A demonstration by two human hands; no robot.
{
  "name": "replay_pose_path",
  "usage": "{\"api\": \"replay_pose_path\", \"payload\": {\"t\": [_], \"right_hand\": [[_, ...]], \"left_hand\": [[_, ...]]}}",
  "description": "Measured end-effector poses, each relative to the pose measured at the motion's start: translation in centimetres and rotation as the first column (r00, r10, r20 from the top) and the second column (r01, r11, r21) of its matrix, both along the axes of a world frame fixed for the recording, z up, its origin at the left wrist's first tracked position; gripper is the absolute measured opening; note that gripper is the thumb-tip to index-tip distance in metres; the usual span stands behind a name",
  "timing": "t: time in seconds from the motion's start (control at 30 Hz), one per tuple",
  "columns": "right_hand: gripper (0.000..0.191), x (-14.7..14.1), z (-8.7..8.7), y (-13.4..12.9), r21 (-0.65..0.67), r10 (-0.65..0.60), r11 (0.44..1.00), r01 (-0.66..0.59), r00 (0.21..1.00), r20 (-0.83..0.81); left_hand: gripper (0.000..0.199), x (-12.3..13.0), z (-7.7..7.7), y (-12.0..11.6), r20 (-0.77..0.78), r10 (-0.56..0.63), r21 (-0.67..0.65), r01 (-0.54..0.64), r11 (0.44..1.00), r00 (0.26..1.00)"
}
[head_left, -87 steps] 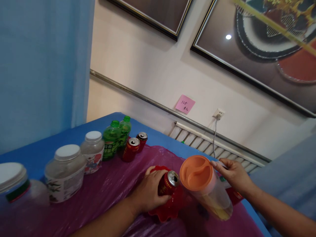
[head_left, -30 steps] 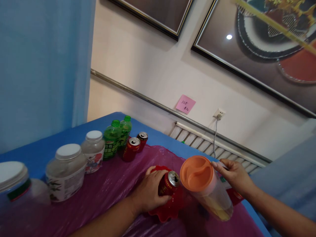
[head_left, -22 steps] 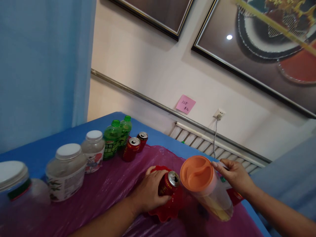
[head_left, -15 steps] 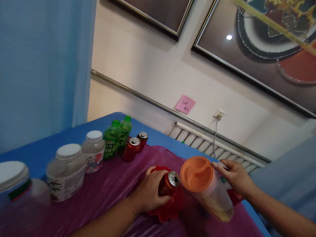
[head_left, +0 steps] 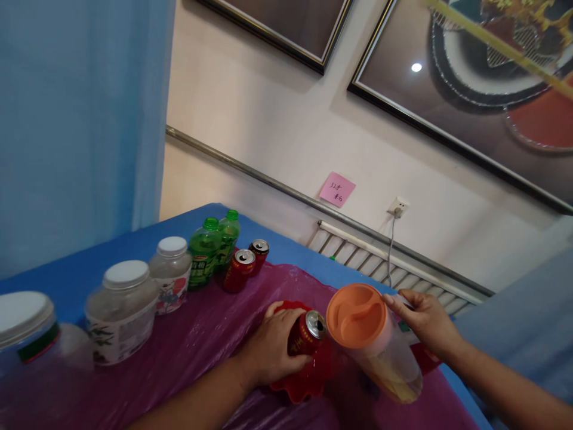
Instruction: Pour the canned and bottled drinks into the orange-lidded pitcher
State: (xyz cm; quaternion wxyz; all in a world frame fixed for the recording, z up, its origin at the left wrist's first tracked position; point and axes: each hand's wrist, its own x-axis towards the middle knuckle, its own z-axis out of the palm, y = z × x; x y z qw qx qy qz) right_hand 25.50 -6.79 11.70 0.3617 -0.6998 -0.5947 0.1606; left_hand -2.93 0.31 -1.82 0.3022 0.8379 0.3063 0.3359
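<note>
My left hand wraps around a red drink can that stands in a red scalloped bowl on the purple plastic sheet. Right beside the can stands a clear plastic pitcher with an orange lid and a little yellow liquid at its bottom. My right hand grips the pitcher by its handle side, just behind the lid. The handle itself is hidden by the fingers.
Along the left of the blue-covered table stand three white-lidded jars, two green bottles and two more red cans. The wall, a radiator and a blue curtain lie behind.
</note>
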Motion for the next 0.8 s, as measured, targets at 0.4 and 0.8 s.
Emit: {"api": "replay_pose_path", "payload": {"t": [0.4,0.8], "right_hand": [[0.058,0.07,0.05,0.00,0.010,0.000,1.000,0.000,1.000,0.002],[0.057,-0.07,0.04,0.00,0.008,0.001,1.000,-0.001,1.000,0.001]], "left_hand": [[0.066,-0.05,0.02,-0.08,0.001,0.001,0.007,-0.001,1.000,1.000],[0.065,0.07,-0.05,0.01,0.013,-0.005,0.006,0.005,1.000,1.000]]}}
